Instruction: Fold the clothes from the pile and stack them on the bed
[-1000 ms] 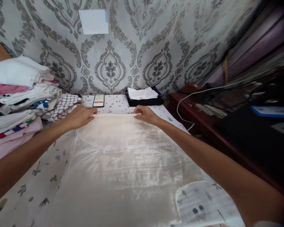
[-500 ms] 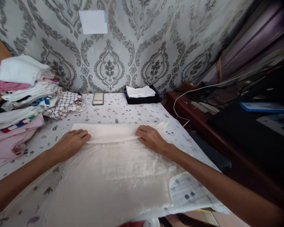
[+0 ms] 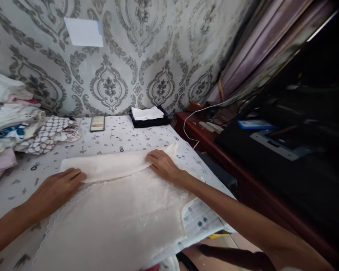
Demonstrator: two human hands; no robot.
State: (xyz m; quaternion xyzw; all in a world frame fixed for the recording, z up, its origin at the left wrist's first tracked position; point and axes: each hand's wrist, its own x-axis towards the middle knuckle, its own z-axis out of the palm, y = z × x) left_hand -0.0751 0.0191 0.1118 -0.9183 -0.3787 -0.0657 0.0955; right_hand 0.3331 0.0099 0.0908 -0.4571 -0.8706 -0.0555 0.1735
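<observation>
A cream garment [image 3: 113,222] with narrow lace trim lies spread across a patterned white sheet. Its far side is folded over into a flat band [image 3: 110,165]. At the band's left end, my left hand [image 3: 63,184] presses its fingers together on the fabric. My right hand [image 3: 162,162] grips the near edge of the band farther right, with its fingers curled over the cloth. The fingertips of both hands are partly hidden. Beyond the right hand a small corner of the garment pokes up.
Piled clothes [image 3: 14,109] stand at the left, a spotted garment [image 3: 48,135] beside them. Near the wall are a small framed card [image 3: 97,123] and a dark folded stack with white cloth [image 3: 148,113]. Dark red furniture [image 3: 209,135] and a white cable [image 3: 186,130] border the right side.
The view has turned to the right, so everything sits farther left in the picture. Both hands stay on the folded band, which looks nearly unchanged.
</observation>
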